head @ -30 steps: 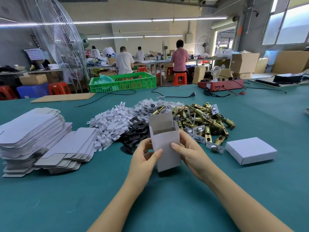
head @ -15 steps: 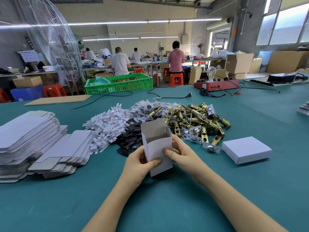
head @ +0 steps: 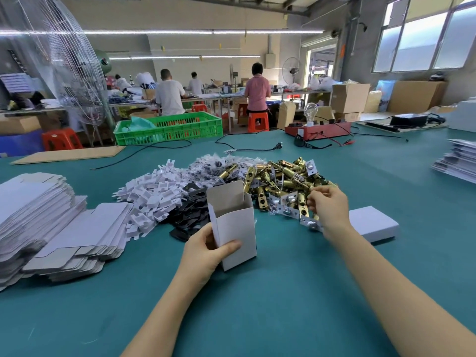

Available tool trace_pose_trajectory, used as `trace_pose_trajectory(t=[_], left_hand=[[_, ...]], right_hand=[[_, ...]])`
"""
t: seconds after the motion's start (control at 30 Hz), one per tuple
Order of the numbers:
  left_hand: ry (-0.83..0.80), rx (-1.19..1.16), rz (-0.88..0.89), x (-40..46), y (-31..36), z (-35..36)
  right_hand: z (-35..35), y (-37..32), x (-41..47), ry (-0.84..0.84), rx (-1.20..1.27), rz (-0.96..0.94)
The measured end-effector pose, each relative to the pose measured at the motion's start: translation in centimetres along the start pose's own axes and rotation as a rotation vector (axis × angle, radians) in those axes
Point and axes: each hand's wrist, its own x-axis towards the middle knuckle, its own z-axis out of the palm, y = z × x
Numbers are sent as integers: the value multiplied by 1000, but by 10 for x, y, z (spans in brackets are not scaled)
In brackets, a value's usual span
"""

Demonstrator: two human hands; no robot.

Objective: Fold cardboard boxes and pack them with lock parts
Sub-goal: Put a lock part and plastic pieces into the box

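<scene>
Left hand [head: 206, 249] grips box [head: 233, 225], thumb across near face, fingers round the left side. Box upright on counter [head: 283, 292], near centre, top open, flap up at the far side. Interior visible only in part; contents, cannot tell.

Right hand [head: 325, 207] over near-right edge of latches [head: 286, 184], fingers curled, tips at a brass piece. Grip looks like a pinch, but blurred; cannot tell whether anything is actually held.

Latches: brass-and-silver pile, just beyond the box, right of centre. Left of it, black plates [head: 192, 215], touching the box's left side. Further left, white inserts [head: 152, 194] in a heap. Behind both, bagged small parts [head: 219, 164].

Far left, near edge: flat blanks [head: 51, 228], two stacks, the taller one leftmost. Right of right hand: closed box [head: 371, 224], flat on the counter, partly behind the forearm. Right edge: more stacked sheets [head: 458, 161].

Far side of counter: green crate [head: 170, 127], red tester [head: 318, 130] with a bulb on top, black cable [head: 247, 148], cardboard sheet [head: 69, 154]. Fan [head: 64, 73] at far left. Beyond: people seated at another bench, backs to camera.
</scene>
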Motion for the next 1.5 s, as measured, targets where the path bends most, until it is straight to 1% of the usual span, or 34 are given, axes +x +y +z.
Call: trace_pose_trajectory(t=[0.03,0.07,0.1,0.13,0.17,0.2,0.23,0.3,0.37,0.43,0.5,0.6,0.67,0.83,0.9,0.93,1.0,1.07,1.17,1.23,1.33,1.43,1.5], left_hand=[[-3,-6,-1,1,-1,0],[-7,-13,-2,1,-2,-1],[-10,-22,-3,1,-2,-1],[-14,-32,-5,1,-3,-1],[-20,-40,-4,1,-3,-2],[-24,-44,-2,2,-3,-2],[-25,-44,1,2,-4,-2],[-23,-44,3,3,-5,-2],[-24,-50,1,3,-6,-3],[-33,-49,-1,3,-6,-3],[-39,-48,2,3,-6,-3],[-41,-62,0,3,-6,-4],[-44,-64,1,3,-5,-4],[-51,-72,1,1,-4,-4],[-52,-71,0,1,-4,-4],[-57,-74,-3,2,-4,-4],[-63,-82,-10,2,-5,-5],[-61,-79,-12,3,-4,-5],[-56,-71,-9,3,-3,-5],[-51,-68,-8,3,-2,-4],[-51,-60,-9,2,-2,-3],[-52,-62,-4,2,-3,-3],[-45,-53,-4,2,-4,-3]], right_hand=[[1,1,6,27,-160,-68],[1,3,11,30,-407,-208],[2,4,16,1,-693,-426],[3,4,21,-69,-952,-670],[4,4,25,-140,-1159,-872],[5,2,31,-187,-1273,-979],[8,0,36,-211,-1315,-984],[16,-5,43,-219,-1291,-829],[25,-7,49,-303,-1240,-620],[30,-6,51,-348,-1237,-548],[29,-3,52,-340,-1269,-575],[27,-2,54,-367,-1430,-648],[27,-6,56,-359,-1492,-670],[26,-17,62,-398,-1540,-651],[24,-21,65,-365,-1492,-615],[21,-24,67,-320,-1409,-576],[10,-34,70,-214,-1137,-483],[-2,-51,67,-120,-795,-376],[-14,-76,52,-54,-327,-219],[-16,-86,34,-95,-159,-135],[-16,-91,6,-232,48,27],[-13,-90,-16,-401,198,250],[-7,-88,-24,-472,376,439]])
